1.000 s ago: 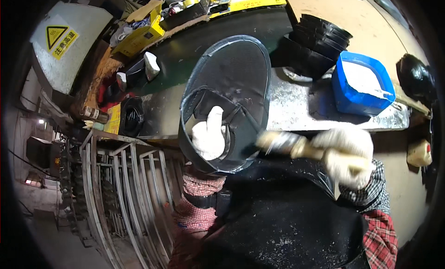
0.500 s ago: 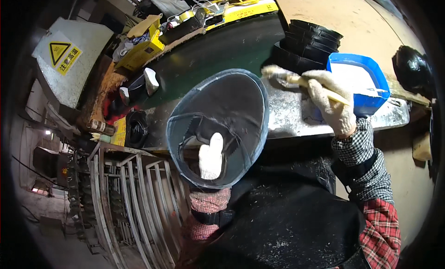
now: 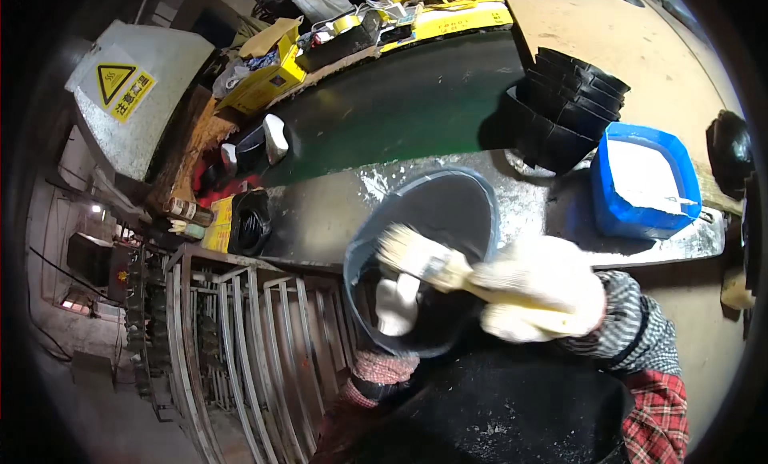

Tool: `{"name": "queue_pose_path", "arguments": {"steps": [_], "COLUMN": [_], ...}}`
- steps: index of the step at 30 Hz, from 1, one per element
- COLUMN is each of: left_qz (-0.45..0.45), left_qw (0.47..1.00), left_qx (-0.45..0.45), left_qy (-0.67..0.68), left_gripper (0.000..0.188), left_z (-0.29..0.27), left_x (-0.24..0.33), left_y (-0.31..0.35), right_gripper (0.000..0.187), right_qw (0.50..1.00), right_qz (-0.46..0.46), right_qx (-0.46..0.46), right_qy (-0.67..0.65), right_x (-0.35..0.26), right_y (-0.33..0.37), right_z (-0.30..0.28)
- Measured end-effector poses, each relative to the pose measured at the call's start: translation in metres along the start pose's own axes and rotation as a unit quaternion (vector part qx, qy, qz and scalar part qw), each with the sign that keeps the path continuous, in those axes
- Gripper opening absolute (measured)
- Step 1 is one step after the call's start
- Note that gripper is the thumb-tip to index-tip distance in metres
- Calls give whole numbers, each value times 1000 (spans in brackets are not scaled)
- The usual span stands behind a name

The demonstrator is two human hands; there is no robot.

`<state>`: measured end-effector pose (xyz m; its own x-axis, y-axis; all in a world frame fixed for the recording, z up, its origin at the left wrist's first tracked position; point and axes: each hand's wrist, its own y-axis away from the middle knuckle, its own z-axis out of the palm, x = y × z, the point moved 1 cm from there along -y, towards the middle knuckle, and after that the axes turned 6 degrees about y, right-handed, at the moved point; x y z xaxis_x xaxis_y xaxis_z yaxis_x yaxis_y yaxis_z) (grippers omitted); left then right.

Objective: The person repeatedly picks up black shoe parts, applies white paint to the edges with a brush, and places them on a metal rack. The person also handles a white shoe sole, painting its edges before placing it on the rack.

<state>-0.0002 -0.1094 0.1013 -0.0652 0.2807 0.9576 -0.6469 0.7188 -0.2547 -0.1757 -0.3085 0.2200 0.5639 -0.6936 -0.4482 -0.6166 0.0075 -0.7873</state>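
Note:
My left hand [image 3: 395, 310], in a white knit glove, shows inside a black oval piece [image 3: 462, 216] with a grey-blue rim. It holds the piece tilted up over the bench's front edge; part of the hand is hidden. My gloved right hand [image 3: 544, 292], slightly blurred, grips a flat paintbrush [image 3: 424, 258] with pale bristles. The brush head is in front of the piece's opening; whether the bristles touch the inside I cannot tell. To the right stands a blue tub [image 3: 622, 212] with white material [image 3: 640, 174] in it.
Stacked black cup-like pieces [image 3: 566, 104] stand by the tub on the metal-edged bench [image 3: 320, 220]. A dark green surface [image 3: 400, 104] lies behind. At left are a metal rack [image 3: 232, 344], a black bag [image 3: 250, 222] and a grey housing [image 3: 148, 80] with a yellow warning label.
My right hand has brought the brush left and down from beside the tub to the black piece. The view has shifted, and the piece appears slightly further right and lower.

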Motion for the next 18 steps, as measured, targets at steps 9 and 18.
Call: {"name": "queue_pose_path", "arguments": {"steps": [9, 18], "left_qz": [-23, -193], "left_qw": [981, 795], "left_qx": [144, 80], "left_qy": [-131, -570], "left_gripper": [38, 32], "left_z": [-13, -101], "left_x": [38, -10], "left_y": [-14, -218], "right_gripper": [23, 23], "right_qw": [912, 881], "right_qz": [398, 471], "right_qx": [59, 0], "right_qy": [-78, -49], "right_x": [63, 60], "right_y": [53, 51], "right_z": [16, 19]}}
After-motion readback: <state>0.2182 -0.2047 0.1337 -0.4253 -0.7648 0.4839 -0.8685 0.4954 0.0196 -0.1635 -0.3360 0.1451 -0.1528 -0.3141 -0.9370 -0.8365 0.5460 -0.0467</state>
